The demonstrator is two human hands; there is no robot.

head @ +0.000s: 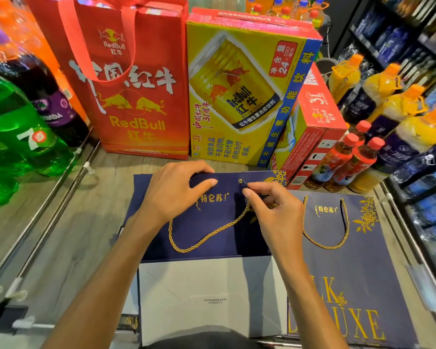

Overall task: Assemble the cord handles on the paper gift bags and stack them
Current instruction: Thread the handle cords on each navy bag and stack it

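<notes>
While the left hand (176,190) grips the top edge of the navy gift bag (202,220), which lies flat beside a finished bag (337,260), the right hand (272,207) pinches the gold cord (215,230) by its tip at the eyelet (240,181). I'd keep that tip straight and the paper steady.

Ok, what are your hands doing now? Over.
Left hand grips top edge of navy paper gift bag. Right hand pinches tip of gold twisted cord at small gold eyelet. Nothing in the way.

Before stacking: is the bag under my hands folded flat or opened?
Folded flat: the bag lies flat, its white base folded over its front.
</notes>
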